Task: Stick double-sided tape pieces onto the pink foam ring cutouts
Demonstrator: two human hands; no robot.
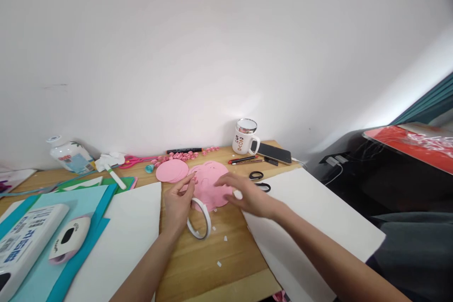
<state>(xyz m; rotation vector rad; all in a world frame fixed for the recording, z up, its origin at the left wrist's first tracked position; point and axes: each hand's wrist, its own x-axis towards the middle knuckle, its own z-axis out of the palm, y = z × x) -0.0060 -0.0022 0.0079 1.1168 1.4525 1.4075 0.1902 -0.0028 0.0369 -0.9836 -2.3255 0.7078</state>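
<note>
My left hand [180, 205] is closed, with the thumb and fingertips pinched together over pink paper. A white roll of tape [208, 222] hangs upright against this hand, apparently held by the lower fingers. Anything tiny at the fingertips is too small to make out. Across from it, my right hand [249, 196] curves over the paper's right side with fingers apart, slightly blurred. Beneath both hands lies a pink scalloped paper shape [208, 191] of overlapping pieces. A stack of pink paper circles [171, 171] adjoins it on the left. Small white scraps [219, 264] dot the wooden table.
White sheets [304, 217] flank the work area. Black-handled scissors [256, 175], a mug [244, 139] and a phone [274, 153] sit behind right. Pink curls [180, 155] line the wall. Leftward are a bottle [72, 155], coloured paper [81, 203] and a tape dispenser [71, 238].
</note>
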